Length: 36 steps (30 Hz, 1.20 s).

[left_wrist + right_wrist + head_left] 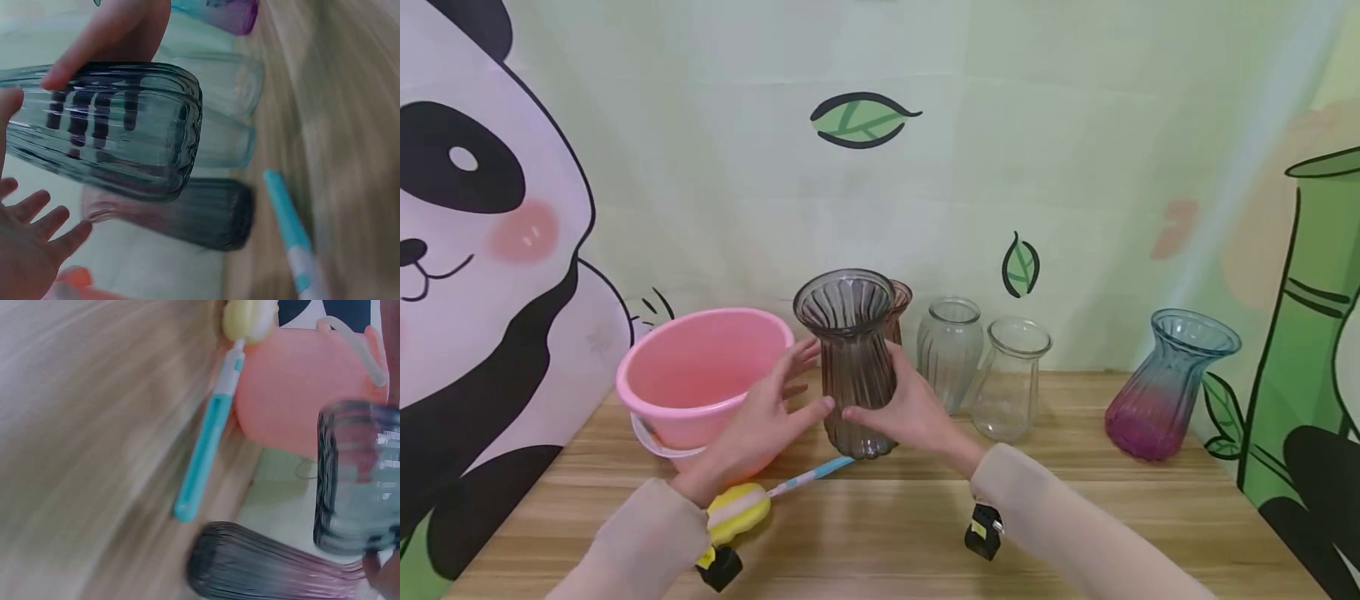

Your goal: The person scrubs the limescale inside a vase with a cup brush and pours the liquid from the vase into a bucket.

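**Smoky ribbed vase, both hands around it**

From the head camera we see the grey vase (853, 364) upright near the middle of the table (887, 533), just in front of a pinkish vase (898, 310) mostly hidden behind it. Our right hand (904, 410) wraps the lower body with thumb in front. Our left hand (769, 419) is spread wide, thumb tip at the glass, the other fingers apart from it. The pink basin (700, 375) sits to the left, a sponge brush (752, 504) lies in front, and two clear vases (977, 367) and a blue-purple vase (1165, 383) stand off to the right.

Left wrist view: the grey vase (106, 128) looks lifted off the table, though it's blurry. Left fingers (37, 225) splayed, holding nothing.

Right wrist view: pretty smeared, but the brush handle (209, 437) and basin (300, 394) show.

We reckon it's thin, rigid glass, breakable and a bit slick. The ribs help grip; the narrow waist seems the safest spot to hold.
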{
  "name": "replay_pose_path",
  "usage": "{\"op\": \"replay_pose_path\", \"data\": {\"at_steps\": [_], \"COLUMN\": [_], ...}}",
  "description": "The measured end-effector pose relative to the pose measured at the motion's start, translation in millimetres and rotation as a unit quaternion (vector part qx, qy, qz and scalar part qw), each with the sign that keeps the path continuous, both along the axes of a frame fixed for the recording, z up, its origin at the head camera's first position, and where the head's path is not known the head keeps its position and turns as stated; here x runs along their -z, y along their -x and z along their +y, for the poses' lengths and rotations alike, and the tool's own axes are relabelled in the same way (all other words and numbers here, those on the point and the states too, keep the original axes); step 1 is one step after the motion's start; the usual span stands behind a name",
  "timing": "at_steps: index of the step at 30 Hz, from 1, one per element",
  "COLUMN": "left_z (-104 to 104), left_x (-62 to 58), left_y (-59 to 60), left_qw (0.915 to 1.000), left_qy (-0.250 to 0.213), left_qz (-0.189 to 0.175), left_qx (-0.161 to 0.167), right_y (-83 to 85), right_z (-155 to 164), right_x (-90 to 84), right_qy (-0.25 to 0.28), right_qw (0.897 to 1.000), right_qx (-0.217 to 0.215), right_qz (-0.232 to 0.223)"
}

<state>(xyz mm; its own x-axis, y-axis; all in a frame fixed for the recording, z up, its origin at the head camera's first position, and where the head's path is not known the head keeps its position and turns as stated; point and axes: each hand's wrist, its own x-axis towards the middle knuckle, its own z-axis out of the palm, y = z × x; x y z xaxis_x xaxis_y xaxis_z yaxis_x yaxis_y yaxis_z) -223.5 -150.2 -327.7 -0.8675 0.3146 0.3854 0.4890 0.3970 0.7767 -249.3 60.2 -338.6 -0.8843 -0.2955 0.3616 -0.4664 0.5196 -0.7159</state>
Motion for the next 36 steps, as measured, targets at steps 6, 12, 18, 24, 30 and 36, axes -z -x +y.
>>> {"op": "replay_pose_path", "data": {"at_steps": [6,12,18,24,30,36], "left_z": [17,33,49,65,83,97], "left_x": [27.9,51.9,69.7,81.3,86.8,85.6], "left_y": [7.0,5.5,6.2,12.4,18.4,18.6], "left_qw": [0.9961,0.9941,0.9946,0.9958,0.992,0.9907], "left_qy": [-0.033,-0.048,-0.056,-0.047,-0.06,-0.053], "left_qz": [-0.053,-0.067,-0.065,-0.06,-0.078,-0.081], "left_qx": [0.061,0.071,0.058,0.052,0.08,0.096], "right_y": [-5.8,-7.9,-6.6,-7.2,-7.4,-12.3], "right_z": [14,32,48,64,82,95], "right_x": [24.7,50.5,66.0,75.3,82.7,83.6], "right_qy": [-0.005,0.016,0.034,0.025,0.033,0.046], "right_qw": [0.998,0.994,0.989,0.99,0.99,0.989], "right_qx": [-0.057,-0.101,-0.128,-0.1,-0.084,-0.079], "right_qz": [-0.028,-0.046,-0.067,-0.094,-0.107,-0.113]}}
